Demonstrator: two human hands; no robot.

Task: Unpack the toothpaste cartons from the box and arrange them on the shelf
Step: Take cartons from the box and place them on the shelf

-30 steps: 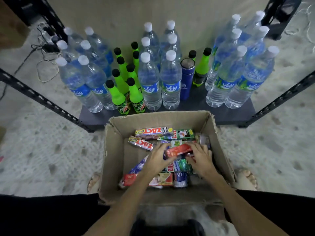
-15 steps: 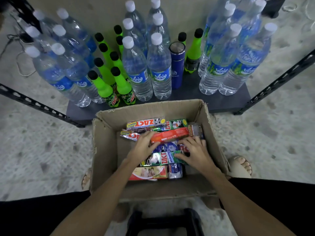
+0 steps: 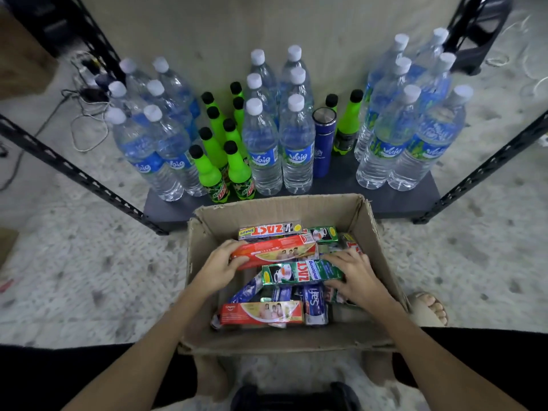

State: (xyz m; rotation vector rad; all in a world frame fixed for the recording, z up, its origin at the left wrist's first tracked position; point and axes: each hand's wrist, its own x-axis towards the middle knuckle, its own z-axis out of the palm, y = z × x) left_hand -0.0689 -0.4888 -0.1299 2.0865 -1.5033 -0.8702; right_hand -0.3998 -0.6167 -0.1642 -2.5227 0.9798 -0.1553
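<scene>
An open cardboard box (image 3: 382,256) sits on the floor in front of me, holding several toothpaste cartons. My left hand (image 3: 218,266) grips the left end of a red carton (image 3: 277,252), lifted a little above the pile. My right hand (image 3: 354,277) grips the right end of a green Zact whitening carton (image 3: 301,272). Another red carton (image 3: 262,312) lies at the near side of the box, and a white Zact carton (image 3: 269,230) lies at the far side. The dark low shelf (image 3: 394,200) stands just behind the box.
Several water bottles (image 3: 296,149), green soda bottles (image 3: 209,170) and a blue flask (image 3: 323,143) crowd the shelf. Black slotted shelf posts (image 3: 74,170) (image 3: 486,167) slant out on both sides. Cables (image 3: 86,114) lie on the floor at far left. A sandalled foot (image 3: 430,307) rests right of the box.
My left hand has raised the red carton toward the far side of the box. My right hand has taken hold of the green Zact carton and lifted it off the pile.
</scene>
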